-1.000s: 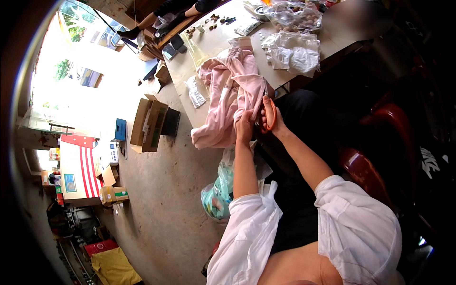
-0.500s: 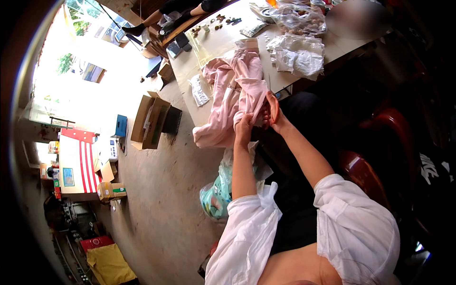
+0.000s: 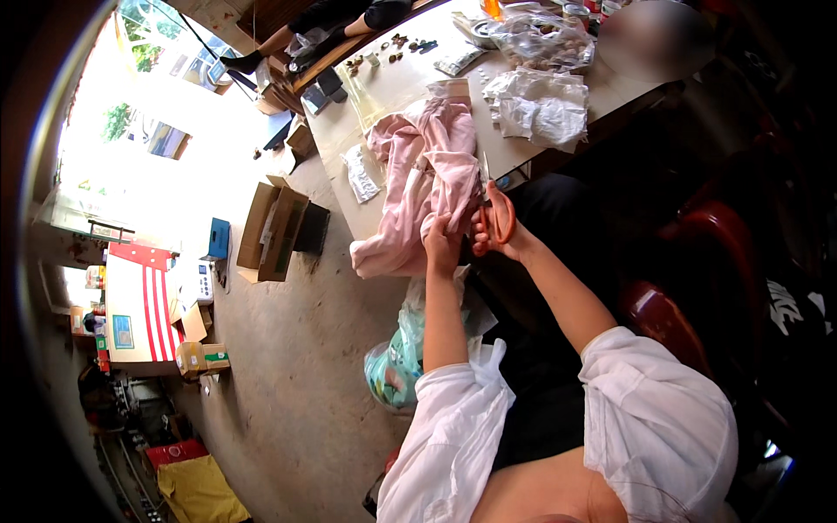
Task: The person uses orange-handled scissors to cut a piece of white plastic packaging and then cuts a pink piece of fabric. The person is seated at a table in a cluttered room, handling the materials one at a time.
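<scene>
The left hand [image 3: 442, 240] pinches the pink garment [image 3: 427, 179] where it hangs off the worktop [image 3: 392, 87] edge. The right hand [image 3: 493, 235] is closed around orange-handled scissors [image 3: 499, 213]; their blades seem hidden against the cloth.

A: Garment [image 3: 427, 174] over the table edge: pale pink, plain, no print.

B: Scissors [image 3: 499, 213] in the right hand [image 3: 490, 240]: orange handles, grey blades.

A: Table [image 3: 392, 87]: light beige. Crumpled bags [image 3: 536, 105] on it: white.

B: Sleeves [image 3: 663, 418]: white. Bag [image 3: 397, 366] on the floor: teal-green with clear plastic over it.

A: Open carton [image 3: 270, 228]: brown. Small box [image 3: 218, 238] beside it: blue.

B: Panel [image 3: 135, 301] at left: red and white stripes. Cloth [image 3: 196, 492] at bottom: yellow. Floor [image 3: 296, 349]: grey-brown.
</scene>
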`<state>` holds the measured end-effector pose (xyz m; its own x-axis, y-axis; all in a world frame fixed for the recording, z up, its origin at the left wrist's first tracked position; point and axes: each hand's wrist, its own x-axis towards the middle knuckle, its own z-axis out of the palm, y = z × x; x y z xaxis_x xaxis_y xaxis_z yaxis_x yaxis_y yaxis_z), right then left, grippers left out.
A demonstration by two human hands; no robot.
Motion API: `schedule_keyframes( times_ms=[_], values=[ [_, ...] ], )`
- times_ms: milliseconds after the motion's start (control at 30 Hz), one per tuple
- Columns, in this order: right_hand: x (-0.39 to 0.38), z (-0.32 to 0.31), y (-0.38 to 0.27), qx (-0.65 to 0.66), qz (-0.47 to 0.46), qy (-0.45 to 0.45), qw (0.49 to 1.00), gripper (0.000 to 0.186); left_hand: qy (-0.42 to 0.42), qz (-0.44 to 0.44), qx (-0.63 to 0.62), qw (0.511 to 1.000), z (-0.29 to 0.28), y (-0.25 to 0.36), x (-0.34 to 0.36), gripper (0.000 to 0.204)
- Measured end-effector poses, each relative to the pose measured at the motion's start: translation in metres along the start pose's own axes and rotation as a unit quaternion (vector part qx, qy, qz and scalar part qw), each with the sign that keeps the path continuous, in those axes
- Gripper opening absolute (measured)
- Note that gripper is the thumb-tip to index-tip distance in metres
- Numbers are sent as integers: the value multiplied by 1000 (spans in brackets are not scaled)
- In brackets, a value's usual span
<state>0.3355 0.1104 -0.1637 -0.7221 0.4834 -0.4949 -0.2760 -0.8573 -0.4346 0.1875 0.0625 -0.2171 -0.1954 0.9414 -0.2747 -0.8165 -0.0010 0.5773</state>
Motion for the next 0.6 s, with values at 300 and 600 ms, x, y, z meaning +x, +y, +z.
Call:
schedule_keyframes(
  times_ms=[300,600],
  values=[
    [11,-3,-9,8,-50,-58,997,80,-6,-47,68,997,-32,-11,1,23],
    [34,0,-12,-54,-157,96,981,58,-15,93,235,967,-48,-22,1,25]
  ],
)
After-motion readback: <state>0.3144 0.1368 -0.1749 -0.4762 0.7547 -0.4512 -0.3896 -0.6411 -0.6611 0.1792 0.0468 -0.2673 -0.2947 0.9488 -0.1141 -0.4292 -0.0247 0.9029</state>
